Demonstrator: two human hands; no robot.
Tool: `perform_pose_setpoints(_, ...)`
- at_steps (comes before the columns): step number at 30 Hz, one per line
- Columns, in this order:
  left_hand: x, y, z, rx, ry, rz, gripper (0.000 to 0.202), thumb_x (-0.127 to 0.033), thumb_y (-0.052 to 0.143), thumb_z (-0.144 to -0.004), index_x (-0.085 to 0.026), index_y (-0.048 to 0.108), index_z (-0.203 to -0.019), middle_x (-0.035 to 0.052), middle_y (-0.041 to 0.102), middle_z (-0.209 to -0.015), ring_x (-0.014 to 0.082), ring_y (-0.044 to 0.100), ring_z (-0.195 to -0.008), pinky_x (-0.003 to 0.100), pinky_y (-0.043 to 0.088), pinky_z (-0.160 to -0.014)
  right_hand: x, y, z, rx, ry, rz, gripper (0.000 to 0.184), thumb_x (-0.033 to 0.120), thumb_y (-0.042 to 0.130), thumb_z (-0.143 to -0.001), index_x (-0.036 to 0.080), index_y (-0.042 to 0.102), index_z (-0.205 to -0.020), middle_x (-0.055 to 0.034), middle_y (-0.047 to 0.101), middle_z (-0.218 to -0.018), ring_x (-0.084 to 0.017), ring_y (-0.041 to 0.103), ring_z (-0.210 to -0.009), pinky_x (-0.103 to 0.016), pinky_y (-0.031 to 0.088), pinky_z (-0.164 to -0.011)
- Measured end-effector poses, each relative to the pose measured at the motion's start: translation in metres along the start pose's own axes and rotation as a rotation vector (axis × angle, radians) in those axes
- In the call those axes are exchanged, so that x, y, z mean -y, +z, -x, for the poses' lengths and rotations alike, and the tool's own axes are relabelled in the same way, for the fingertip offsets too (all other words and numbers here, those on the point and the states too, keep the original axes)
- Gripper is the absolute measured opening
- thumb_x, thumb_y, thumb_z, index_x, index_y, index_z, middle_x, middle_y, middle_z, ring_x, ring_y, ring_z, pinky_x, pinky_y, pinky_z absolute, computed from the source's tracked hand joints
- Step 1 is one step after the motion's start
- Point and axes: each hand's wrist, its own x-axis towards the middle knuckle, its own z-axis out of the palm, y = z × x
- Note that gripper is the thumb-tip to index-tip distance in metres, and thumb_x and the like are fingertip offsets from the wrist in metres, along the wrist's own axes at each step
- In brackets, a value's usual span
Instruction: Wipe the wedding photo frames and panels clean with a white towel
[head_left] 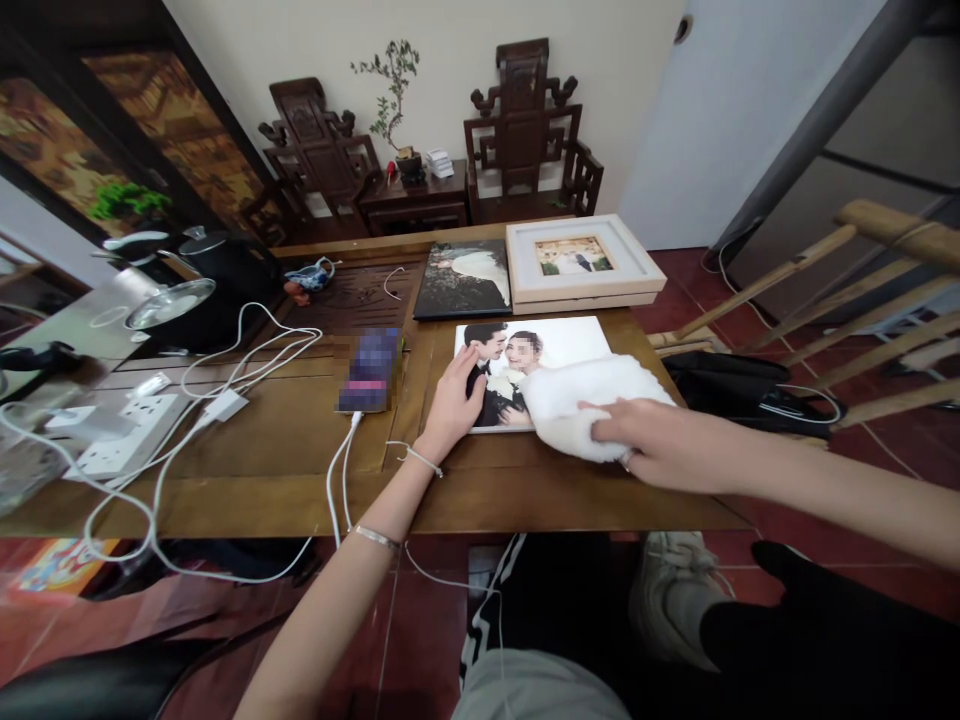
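Observation:
A wedding photo panel (498,384) with a white edge lies flat near the front of the wooden table. My left hand (456,396) rests on its left edge, fingers stretched out. Over the panel's right part, my right hand (646,440) grips a fluffy white cloth (592,385), which covers that corner. The fingertips of the right hand are partly sunk in the cloth. Just behind the panel are a dark wedding photo panel (463,283) and a light wooden picture frame (652,284) with a small photo inside.
Left of the panel lies a phone (370,368) with a charging cable. Tangled white cables run from a power strip (133,432). A black kettle (217,265) stands farther back. A wooden chair (810,290) stands at the right, beside a black bag (739,385).

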Motion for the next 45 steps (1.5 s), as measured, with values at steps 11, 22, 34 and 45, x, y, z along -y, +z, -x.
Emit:
perform_pose_setpoints(11, 0.001, 0.0, -0.001, 0.004, -0.005, -0.008, 0.038, -0.019, 0.051, -0.094, -0.015, 0.06, -0.131, 0.0135, 0.055, -0.145, 0.0267, 0.047, -0.14, 0.048, 0.036, -0.119, -0.081, -0.031, -0.079, -0.092, -0.038, 0.091, 0.019, 0.005, 0.047, -0.065, 0.022, 0.048, -0.074, -0.0023, 0.048, -0.065, -0.02, 0.051, -0.067, -0.03, 0.032, -0.061)
perform_pose_setpoints(22, 0.002, -0.001, -0.001, 0.005, 0.003, -0.01, 0.038, -0.02, 0.052, -0.094, -0.013, 0.06, -0.13, 0.0152, 0.056, -0.144, 0.0271, 0.047, -0.139, 0.049, 0.036, -0.119, -0.072, 0.0, -0.079, -0.148, 0.018, 0.206, 0.039, 0.003, 0.048, -0.07, 0.016, 0.064, -0.104, -0.0203, 0.057, -0.134, -0.034, 0.053, -0.123, -0.047, 0.044, -0.094)
perform_pose_setpoints(34, 0.0, 0.001, 0.0, -0.011, 0.011, -0.002, 0.038, -0.018, 0.052, -0.093, -0.015, 0.06, -0.13, 0.0141, 0.056, -0.144, 0.0269, 0.047, -0.139, 0.049, 0.036, -0.119, -0.003, 0.048, 0.009, -0.177, -0.107, 0.146, 0.038, 0.0, 0.053, -0.064, 0.018, 0.071, -0.092, -0.0139, 0.038, -0.157, -0.042, 0.027, -0.145, -0.071, 0.035, -0.106)
perform_pose_setpoints(45, 0.002, 0.002, -0.001, -0.018, 0.017, -0.015, 0.038, -0.018, 0.052, -0.093, -0.017, 0.06, -0.129, 0.0123, 0.057, -0.144, 0.0265, 0.048, -0.139, 0.05, 0.036, -0.119, -0.01, 0.012, -0.029, -0.166, 0.011, 0.073, 0.038, 0.0, 0.051, -0.065, 0.019, 0.068, -0.093, -0.0172, 0.064, -0.125, -0.032, 0.06, -0.116, -0.043, 0.049, -0.091)
